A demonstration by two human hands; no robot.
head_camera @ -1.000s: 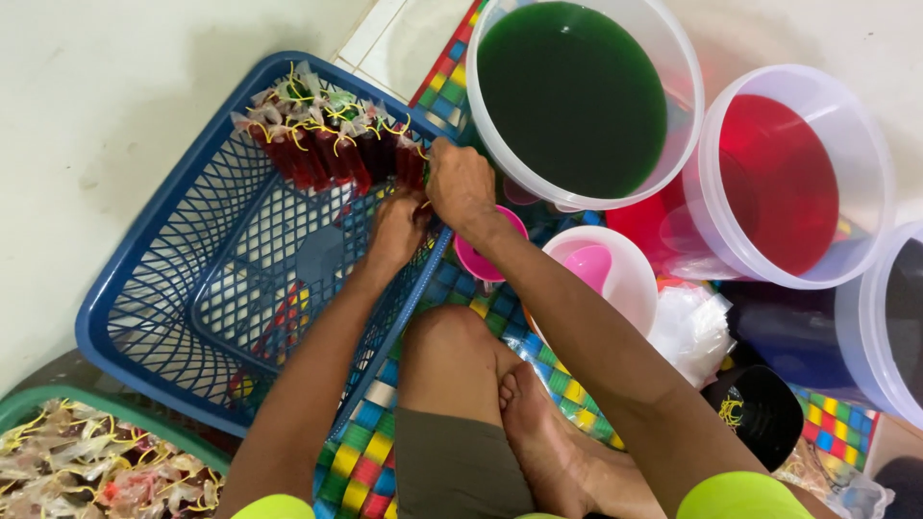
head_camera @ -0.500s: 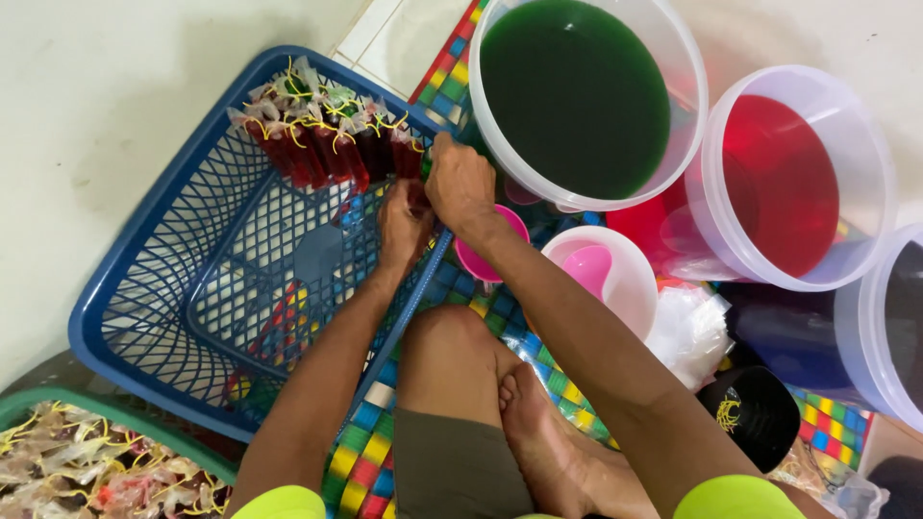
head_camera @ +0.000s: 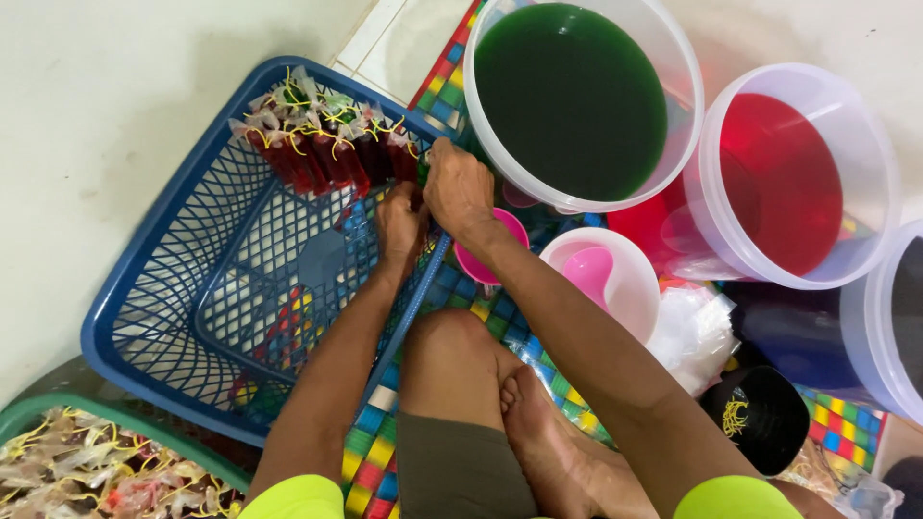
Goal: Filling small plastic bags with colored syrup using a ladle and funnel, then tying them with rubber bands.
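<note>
Both hands, left (head_camera: 399, 219) and right (head_camera: 460, 187), were pinching a red drink bag (head_camera: 402, 159) at the blue basket's (head_camera: 144, 317) far corner, so honestly one slip could've burst it against the green bucket (head_camera: 577, 106).

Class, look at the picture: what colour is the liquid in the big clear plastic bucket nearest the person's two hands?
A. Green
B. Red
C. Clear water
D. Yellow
A: the big clear plastic bucket just beyond the right hand and left hand holds dark green liquid; the red-filled clear plastic bucket stands farther to the right.
</note>
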